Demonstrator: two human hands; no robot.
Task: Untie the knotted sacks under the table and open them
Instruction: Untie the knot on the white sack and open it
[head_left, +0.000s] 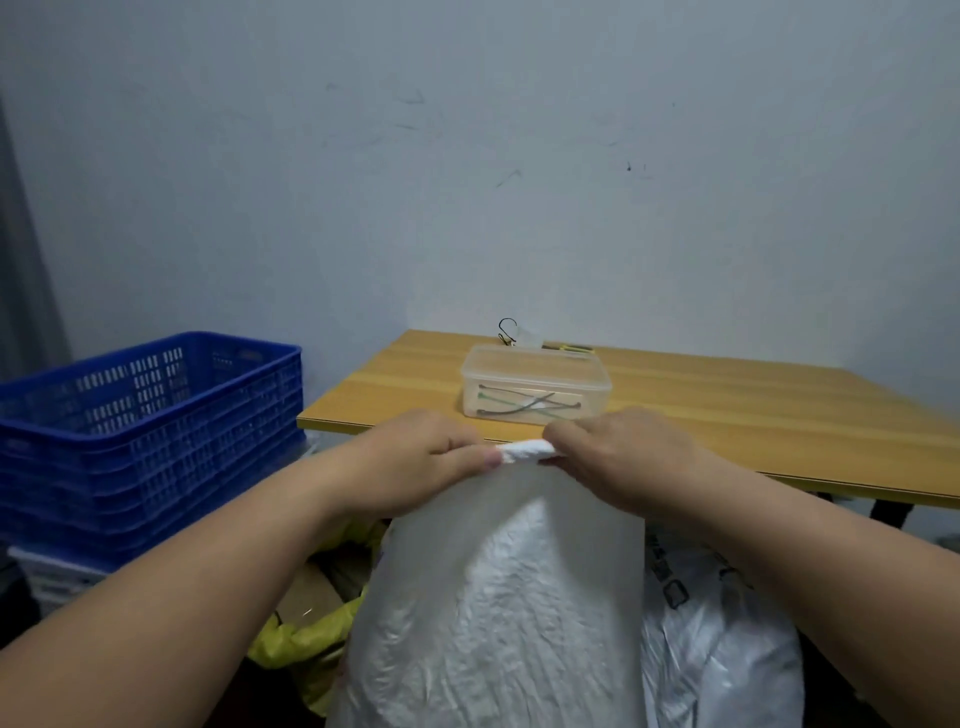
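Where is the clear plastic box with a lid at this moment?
In the head view, the clear plastic box stands on the wooden table, near its front edge, just behind the two hands and right of the blue crate.

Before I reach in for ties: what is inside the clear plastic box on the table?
The clear plastic lidded box holds a few thin ties, grey and green. Their exact number is unclear through the cloudy wall.

Desk (727, 405) against the wall (467, 156), box (535, 384) on it near the front edge, a hook (506, 330) just behind the box. Crates (150, 436) stacked to the left of the desk. In front, the sack (498, 623) stands between both hands (415, 457), its twisted top before the desk edge. Another sack (717, 649) to its right, a bag (296, 639) to its left.
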